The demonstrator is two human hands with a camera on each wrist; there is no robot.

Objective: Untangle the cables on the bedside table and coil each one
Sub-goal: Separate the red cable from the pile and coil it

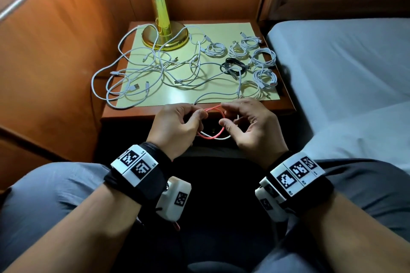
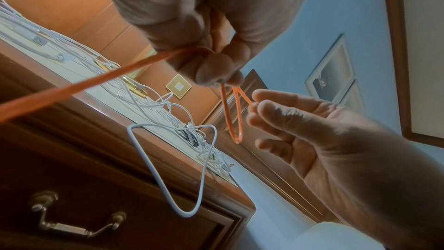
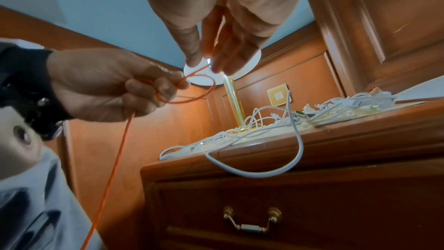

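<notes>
An orange-red cable (image 1: 208,137) forms a small loop in front of the bedside table (image 1: 133,113). My left hand (image 1: 198,113) pinches the loop's left side, and the cable's long tail (image 3: 115,157) runs down past my wrist. My right hand (image 1: 223,115) pinches the loop's upper right between thumb and fingertips (image 3: 192,58); its other fingers are spread. In the left wrist view the loop (image 2: 236,121) hangs between both hands. Several white cables (image 1: 155,68) lie tangled on the table's left and middle. Several coiled white cables (image 1: 250,51) and a black coil (image 1: 233,66) sit at the right.
A brass lamp (image 1: 164,35) stands at the table's back left, with cables draped around its base. One white cable loop (image 3: 254,174) hangs over the front edge above the drawer handle (image 3: 252,221). A bed (image 1: 343,62) lies to the right, wood panelling to the left.
</notes>
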